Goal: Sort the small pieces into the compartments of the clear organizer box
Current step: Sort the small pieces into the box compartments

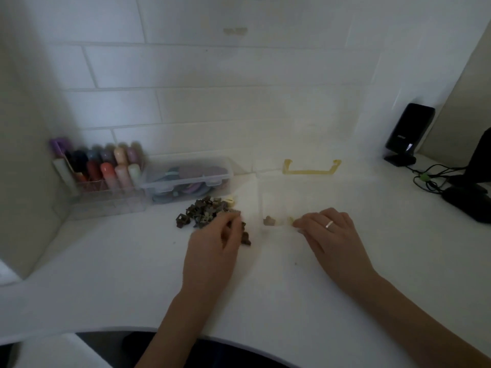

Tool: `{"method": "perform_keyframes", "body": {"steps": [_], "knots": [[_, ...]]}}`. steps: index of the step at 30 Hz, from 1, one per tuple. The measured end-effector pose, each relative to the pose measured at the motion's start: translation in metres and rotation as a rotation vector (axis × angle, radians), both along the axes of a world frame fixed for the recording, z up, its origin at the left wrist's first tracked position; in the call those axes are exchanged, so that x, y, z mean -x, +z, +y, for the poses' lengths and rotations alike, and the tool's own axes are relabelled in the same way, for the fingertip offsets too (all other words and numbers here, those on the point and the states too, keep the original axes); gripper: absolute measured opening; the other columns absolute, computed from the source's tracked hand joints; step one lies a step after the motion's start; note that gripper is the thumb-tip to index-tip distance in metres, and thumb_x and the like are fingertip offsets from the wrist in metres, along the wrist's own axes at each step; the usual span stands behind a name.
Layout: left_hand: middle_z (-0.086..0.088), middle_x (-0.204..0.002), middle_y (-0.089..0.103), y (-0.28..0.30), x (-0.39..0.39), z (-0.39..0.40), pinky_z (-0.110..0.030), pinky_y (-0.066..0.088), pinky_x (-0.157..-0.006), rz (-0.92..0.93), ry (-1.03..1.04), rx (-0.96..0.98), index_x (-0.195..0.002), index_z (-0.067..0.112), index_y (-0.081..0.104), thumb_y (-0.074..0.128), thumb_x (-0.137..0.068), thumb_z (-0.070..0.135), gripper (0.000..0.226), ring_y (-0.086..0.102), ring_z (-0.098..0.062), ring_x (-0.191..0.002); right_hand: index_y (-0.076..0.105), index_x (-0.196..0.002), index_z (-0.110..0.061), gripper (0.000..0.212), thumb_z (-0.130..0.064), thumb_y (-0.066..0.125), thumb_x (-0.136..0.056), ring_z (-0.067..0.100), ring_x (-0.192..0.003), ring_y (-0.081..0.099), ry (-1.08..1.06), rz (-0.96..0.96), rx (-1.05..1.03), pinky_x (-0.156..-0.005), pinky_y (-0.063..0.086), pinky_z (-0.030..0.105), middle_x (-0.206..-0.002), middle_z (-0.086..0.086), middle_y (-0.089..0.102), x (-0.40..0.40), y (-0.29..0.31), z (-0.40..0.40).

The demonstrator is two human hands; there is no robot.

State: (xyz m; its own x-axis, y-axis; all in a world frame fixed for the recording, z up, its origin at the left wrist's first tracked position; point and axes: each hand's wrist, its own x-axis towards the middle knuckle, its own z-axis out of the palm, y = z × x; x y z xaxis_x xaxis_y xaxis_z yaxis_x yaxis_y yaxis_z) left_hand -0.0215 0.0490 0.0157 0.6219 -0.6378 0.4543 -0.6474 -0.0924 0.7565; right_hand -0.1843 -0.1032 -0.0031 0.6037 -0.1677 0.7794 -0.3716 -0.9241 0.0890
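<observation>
My left hand (212,243) rests palm-down on the white countertop (119,261), fingers curled, with the fingertips (233,216) touching the near edge of the pile of small dark brown pieces (204,212); whether a piece is pinched there I cannot tell. One pale yellow piece (230,200) lies at the far side of that pile, beyond my fingertips. My right hand (332,232), a ring on one finger, lies over the near part of the clear organizer box (313,192), whose walls are faint against the counter. Its fingertips (299,224) are pinched on a small pale yellow piece (291,221) at a near compartment. Just left of those fingertips, a brown piece (269,221) sits in the adjoining compartment. The box's yellow handle (310,168) lies at its far edge, well beyond my right hand. Beyond my left hand stand a closed clear case of coloured items (188,179) and a rack of coloured bottles (106,168).
</observation>
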Motion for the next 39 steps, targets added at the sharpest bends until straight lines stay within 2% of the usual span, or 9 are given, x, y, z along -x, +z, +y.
{"method": "perform_keyframes", "body": {"steps": [4, 9, 15, 19, 21, 23, 27, 32, 39], "knots": [[0.007, -0.09, 0.058, -0.001, -0.038, 0.019, -0.021, 0.043, -0.068, -0.164, 0.207, -0.057, -0.104, 0.022, 0.065, 0.066, -0.082, 0.023, 0.022, 0.058, -0.015, -0.081, 0.07, -0.089, -0.012, 0.017, -0.015, 0.054, -0.087, 0.02, -0.082, 0.048, 0.009, -0.021, -0.013, -0.07, 0.034, 0.034, -0.087, 0.0, 0.069, -0.004, -0.001, 0.0], [-0.002, -0.125, 0.053, -0.009, -0.016, -0.014, -0.025, 0.031, -0.1, -0.395, -0.227, -0.081, -0.114, 0.027, 0.064, 0.064, -0.079, 0.032, 0.035, 0.045, -0.02, -0.116, 0.069, -0.095, -0.012, 0.013, -0.009, 0.063, -0.083, 0.021, -0.081, 0.049, 0.027, 0.033, 0.019, -0.068, 0.035, 0.035, -0.091, 0.0, 0.069, -0.004, -0.004, 0.001], [-0.012, -0.119, 0.057, -0.018, -0.007, -0.039, -0.019, 0.035, -0.088, -0.334, -0.236, -0.016, -0.087, 0.01, 0.066, 0.063, -0.082, 0.007, 0.007, 0.055, -0.026, -0.108, 0.064, -0.113, -0.023, 0.033, -0.039, 0.059, -0.085, 0.021, -0.1, 0.057, -0.153, -0.138, -0.123, -0.09, 0.031, 0.033, -0.116, 0.0, 0.064, 0.029, 0.022, -0.004], [-0.01, -0.111, 0.059, -0.018, -0.005, -0.038, -0.019, 0.039, -0.081, -0.33, -0.246, 0.019, -0.084, 0.007, 0.066, 0.06, -0.081, 0.012, 0.009, 0.057, -0.021, -0.097, 0.04, -0.134, -0.024, 0.059, -0.052, 0.053, -0.084, 0.028, -0.121, 0.046, -0.436, -0.577, -0.811, -0.099, 0.035, 0.042, -0.137, 0.006, 0.044, 0.07, 0.041, -0.031], [-0.009, -0.112, 0.059, -0.018, -0.006, -0.037, -0.026, 0.044, -0.081, -0.298, -0.259, 0.011, -0.084, 0.007, 0.068, 0.058, -0.082, 0.014, 0.012, 0.058, -0.019, -0.097, 0.04, -0.135, -0.023, 0.056, -0.053, 0.051, -0.089, 0.022, -0.113, 0.053, -0.25, -0.73, -1.366, -0.091, 0.043, 0.034, -0.134, 0.004, 0.048, 0.07, 0.043, -0.035], [-0.011, -0.116, 0.06, -0.016, -0.006, -0.034, -0.029, 0.049, -0.084, -0.296, -0.256, 0.014, -0.09, 0.009, 0.072, 0.058, -0.082, 0.012, 0.016, 0.059, -0.021, -0.103, 0.047, -0.128, -0.018, 0.044, -0.048, 0.042, -0.095, 0.01, -0.09, 0.057, -0.109, -0.756, -1.599, -0.072, 0.048, 0.021, -0.117, 0.003, 0.057, 0.064, 0.044, -0.029], [0.002, -0.126, 0.053, -0.007, -0.025, -0.004, -0.026, 0.032, -0.102, -0.229, -0.053, 0.013, -0.125, 0.018, 0.058, 0.062, -0.077, -0.009, 0.055, 0.047, -0.016, -0.117, 0.047, -0.13, -0.014, 0.043, -0.041, 0.033, -0.1, 0.006, -0.079, 0.057, -0.149, -0.634, -1.361, -0.06, 0.042, 0.021, -0.113, 0.006, 0.058, 0.054, 0.036, -0.021], [0.007, -0.098, 0.052, -0.012, -0.066, 0.037, -0.029, 0.041, -0.086, -0.144, 0.091, -0.18, -0.091, 0.032, 0.068, 0.076, -0.073, 0.021, 0.023, 0.053, -0.015, -0.091, 0.048, -0.128, -0.017, 0.04, -0.04, 0.028, -0.102, 0.008, -0.077, 0.058, -0.159, -0.681, -1.291, -0.058, 0.043, 0.022, -0.108, 0.006, 0.059, 0.048, 0.029, -0.017], [0.005, -0.093, 0.053, -0.015, -0.063, 0.02, -0.014, 0.037, -0.066, -0.153, 0.061, -0.226, -0.096, 0.023, 0.067, 0.075, -0.074, 0.029, 0.023, 0.049, -0.003, -0.072, 0.046, -0.13, -0.012, 0.041, -0.035, 0.027, -0.103, 0.007, -0.073, 0.054, -0.156, -0.727, -1.267, -0.042, 0.039, 0.005, -0.109, 0.008, 0.056, 0.046, 0.025, -0.019]]}}
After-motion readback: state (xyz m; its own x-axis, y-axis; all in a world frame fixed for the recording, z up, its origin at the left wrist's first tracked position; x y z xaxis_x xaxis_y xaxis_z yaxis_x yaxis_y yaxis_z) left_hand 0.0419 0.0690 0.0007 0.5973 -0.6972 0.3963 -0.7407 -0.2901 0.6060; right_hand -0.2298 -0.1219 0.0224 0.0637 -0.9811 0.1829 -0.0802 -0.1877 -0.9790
